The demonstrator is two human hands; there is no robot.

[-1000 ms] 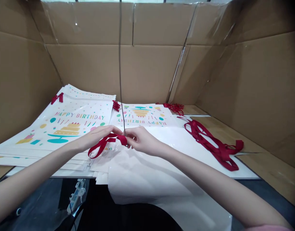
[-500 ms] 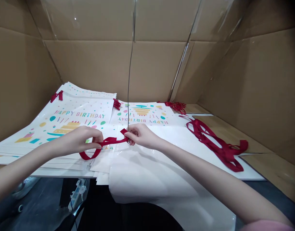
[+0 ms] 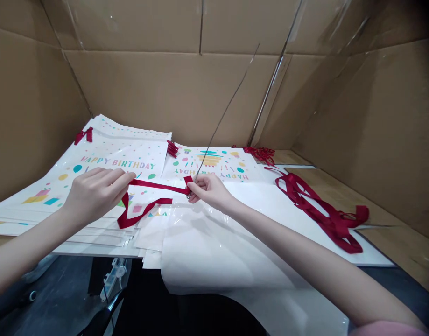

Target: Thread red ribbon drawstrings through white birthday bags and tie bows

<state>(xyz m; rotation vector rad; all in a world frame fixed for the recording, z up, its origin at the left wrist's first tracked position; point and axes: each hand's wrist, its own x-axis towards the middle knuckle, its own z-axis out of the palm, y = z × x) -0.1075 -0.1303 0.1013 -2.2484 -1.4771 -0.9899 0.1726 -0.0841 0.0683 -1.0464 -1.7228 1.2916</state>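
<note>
Three sides of cardboard (image 3: 144,93) around the desk (image 3: 373,254), with a white sheet (image 3: 207,252) drooping over the front edge. Beyond and to the left, two printed stacks: left stack (image 3: 126,144) upright to the view, rear stack (image 3: 231,163) upside down.

Next in size, two bare hands. Left hand (image 3: 95,189) over the left stack, fingers closed on the held ribbon (image 3: 158,185); right hand (image 3: 210,189) above the white sheet, fingers pinching the other part of that red strip, plus a thin dark wire (image 3: 219,123) slanting up and away. Between both hands, a taut red span; below, a slack bend with a free end over the printed paper.

Likeliest trouble: a slip at the right fingertips, from pulling too hard on smooth ribbon. Also possible: a twist or snag, from the slack crossing the taut part, or a bent wire, from uneven tension.

By count: one held ribbon, one wire, one tangle of loose ribbon (image 3: 335,219) on the right, one far red heap (image 3: 259,154), one bow (image 3: 89,134) on the left stack, one red bundle (image 3: 172,149) at its right corner. Too overlapped to count: strands and sheets.
</note>
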